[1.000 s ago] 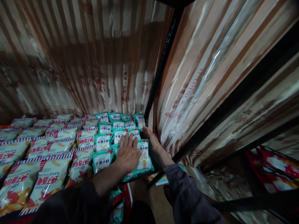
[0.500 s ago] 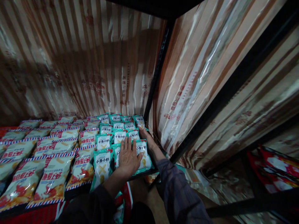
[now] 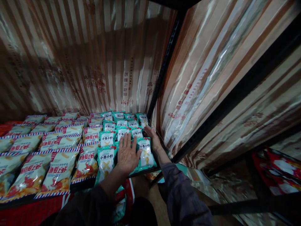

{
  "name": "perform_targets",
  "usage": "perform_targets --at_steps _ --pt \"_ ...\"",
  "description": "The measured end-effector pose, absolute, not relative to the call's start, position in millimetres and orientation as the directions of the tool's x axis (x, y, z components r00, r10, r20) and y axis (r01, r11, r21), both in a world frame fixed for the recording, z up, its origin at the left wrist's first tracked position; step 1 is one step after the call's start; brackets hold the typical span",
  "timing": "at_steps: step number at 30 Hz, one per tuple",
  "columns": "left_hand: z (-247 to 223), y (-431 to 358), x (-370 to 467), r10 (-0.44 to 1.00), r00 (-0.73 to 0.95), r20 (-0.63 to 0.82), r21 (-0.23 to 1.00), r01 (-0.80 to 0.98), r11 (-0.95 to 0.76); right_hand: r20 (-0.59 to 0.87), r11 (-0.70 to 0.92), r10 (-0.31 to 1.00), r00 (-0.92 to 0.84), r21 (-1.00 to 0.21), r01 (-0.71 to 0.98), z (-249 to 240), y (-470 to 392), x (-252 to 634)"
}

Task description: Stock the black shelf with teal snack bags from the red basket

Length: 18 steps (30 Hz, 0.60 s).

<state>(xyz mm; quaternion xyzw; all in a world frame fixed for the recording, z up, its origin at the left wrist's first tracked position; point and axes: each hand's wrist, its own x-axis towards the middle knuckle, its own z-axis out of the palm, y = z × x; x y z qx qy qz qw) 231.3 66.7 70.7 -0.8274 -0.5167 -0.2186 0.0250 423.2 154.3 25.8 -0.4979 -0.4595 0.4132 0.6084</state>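
Observation:
My left hand (image 3: 127, 153) lies flat, fingers spread, on a green-and-white snack bag in the front row, covering most of that bag. At the right end of the rows, my right hand (image 3: 152, 138) stands on its side with fingers stretched toward the back, against the edge of the bags. Between the two hands sits a green-and-white snack bag (image 3: 145, 153) with its front showing. Another green snack bag (image 3: 105, 158) leans just left of my left hand. Behind them several more green bags (image 3: 121, 124) stand in rows.
Left of the green bags are rows of striped-edge snack bags (image 3: 58, 169) on the same shelf. A black shelf post (image 3: 164, 67) rises at the back corner. Striped shiny curtains (image 3: 105, 56) hang behind and to the right. Red packages (image 3: 282, 169) lie on a rack at the right.
My left hand has shifted slightly left over the front bag, showing more of the bag beside it. My right hand stays along the right side. The view has turned a little.

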Motion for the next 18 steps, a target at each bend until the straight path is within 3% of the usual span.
perform_targets --at_steps 3,9,13,18 --pt "71 58 214 0.847 0.358 0.393 0.175 0.875 -0.452 0.150 0.200 0.955 0.254 -0.963 -0.182 21 135 425" --pt "61 55 194 0.823 0.340 0.455 0.145 0.884 -0.445 0.282 0.289 0.900 0.333 -0.957 0.031 26 107 421" --pt "50 48 189 0.765 0.341 0.547 0.127 0.869 -0.478 0.222 0.222 0.893 0.392 -0.974 0.046 27 96 416" --pt "37 13 185 0.718 0.357 0.598 0.135 0.838 -0.529 0.248 0.205 0.870 0.427 -0.968 0.144 13 78 415"
